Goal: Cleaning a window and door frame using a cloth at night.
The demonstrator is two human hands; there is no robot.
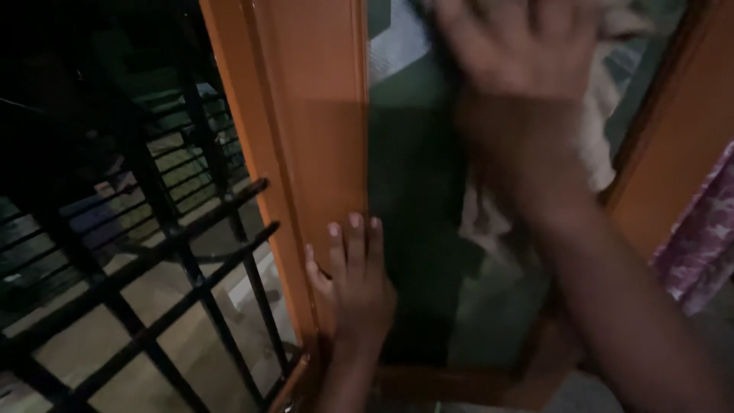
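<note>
Hands work a window: left hand [355, 279] spread flat on the orange frame [313, 138] at seven o'clock; right hand [516, 46], at one o'clock, presses a pale cloth [604, 130] against the glass pane [413, 191].

grille: black metal bars [164, 229], crossed uprights and rails, left of the orange frame
ground outside: pale paved floor [99, 336] seen through the bars, dim
background outside: dark, shapes behind the bars too dim to tell
fabric: purple patterned cloth [699, 237] at right edge, beside the orange frame's right side
</note>
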